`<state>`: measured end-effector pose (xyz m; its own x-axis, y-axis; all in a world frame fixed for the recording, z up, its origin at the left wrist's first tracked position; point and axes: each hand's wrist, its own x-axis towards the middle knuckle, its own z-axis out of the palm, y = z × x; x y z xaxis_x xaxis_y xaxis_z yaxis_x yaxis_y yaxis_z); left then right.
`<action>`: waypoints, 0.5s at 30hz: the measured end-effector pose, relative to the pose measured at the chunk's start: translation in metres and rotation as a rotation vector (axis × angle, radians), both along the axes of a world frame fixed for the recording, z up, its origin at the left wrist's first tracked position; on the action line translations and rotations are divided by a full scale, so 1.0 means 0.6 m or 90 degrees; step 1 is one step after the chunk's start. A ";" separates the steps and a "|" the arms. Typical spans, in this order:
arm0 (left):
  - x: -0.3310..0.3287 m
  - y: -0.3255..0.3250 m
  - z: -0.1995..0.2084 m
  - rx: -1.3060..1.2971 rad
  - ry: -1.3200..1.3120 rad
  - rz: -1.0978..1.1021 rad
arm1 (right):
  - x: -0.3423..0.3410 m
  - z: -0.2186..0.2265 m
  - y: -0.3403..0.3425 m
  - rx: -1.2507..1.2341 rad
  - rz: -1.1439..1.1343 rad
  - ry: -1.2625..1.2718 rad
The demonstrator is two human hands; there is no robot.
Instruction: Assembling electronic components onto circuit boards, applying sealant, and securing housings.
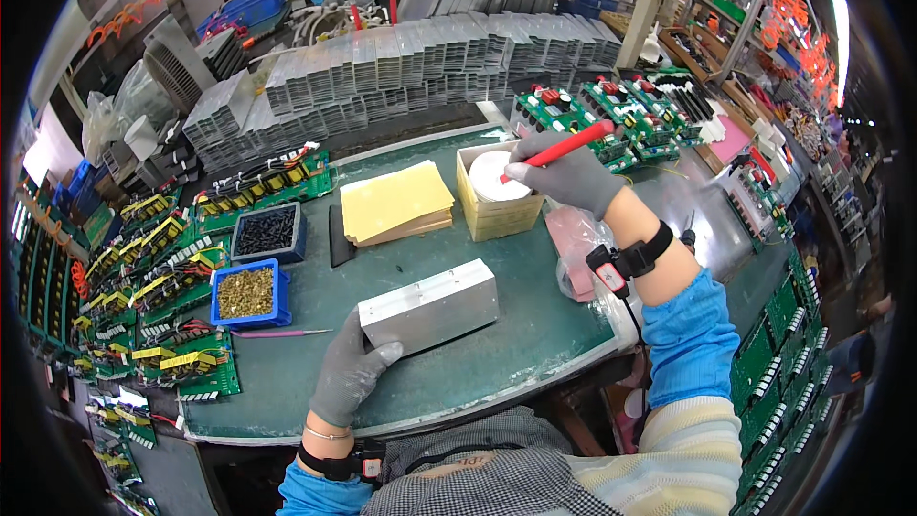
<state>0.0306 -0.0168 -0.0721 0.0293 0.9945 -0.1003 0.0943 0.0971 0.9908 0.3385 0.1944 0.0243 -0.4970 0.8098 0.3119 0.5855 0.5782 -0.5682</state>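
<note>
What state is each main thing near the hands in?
Silver rectangular metal block, held by left grey-gloved hand
Long red tool, held in right grey-gloved hand
Yellowish cardboard box, open, white round tub inside
Blue plastic tray, uncovered, filled with brass-coloured pieces
Dark plastic tray, uncovered, filled with black pieces
Yellow rectangular sheets, stacked
Slim purple tool, lying flat

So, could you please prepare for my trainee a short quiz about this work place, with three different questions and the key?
1. Which hand holds the long red tool?
2. True or false: the left hand holds the left end of the silver metal block.
3. What fills the bright blue bin nearest the left hand?
A) black pieces
B) small brass-coloured pieces
C) yellow sheets

Key:
1. The right hand.
2. True.
3. B.
</note>
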 end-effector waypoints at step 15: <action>0.014 -0.011 0.027 -0.074 -0.041 0.073 | 0.013 -0.039 -0.041 0.367 0.059 -0.147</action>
